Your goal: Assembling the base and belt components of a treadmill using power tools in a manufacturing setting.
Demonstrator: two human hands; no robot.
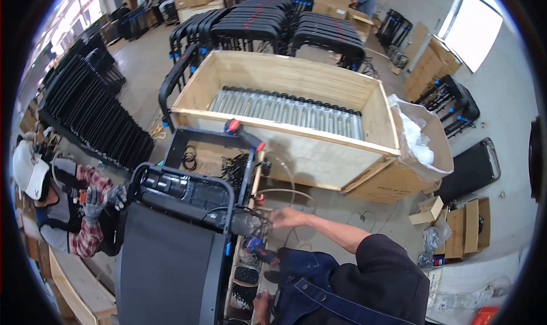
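A treadmill (165, 262) with a black running belt lies in front of me, its motor end uncovered and showing a black housing (165, 182). My right hand (288, 217) reaches to a bundle of dark cables (249, 223) at the frame's corner; its fingers are closed, and what they pinch is too small to make out. My left hand (262, 307) is low beside a tray of small black screws (243, 296), fingers curled, their contents hidden. Between the hands lies a blue and black cordless driver (259, 250). A second, red and black driver (242, 132) rests farther off on a bench edge.
A co-worker (74, 205) in grey gloves stands across the treadmill. Beyond it, a wooden crate (273, 132) holds rows of silver cylinders. Stacked black frames (97, 108) stand at left and behind. Hoses (290, 191) hang beside the bench. Cardboard boxes (464, 228) are at right.
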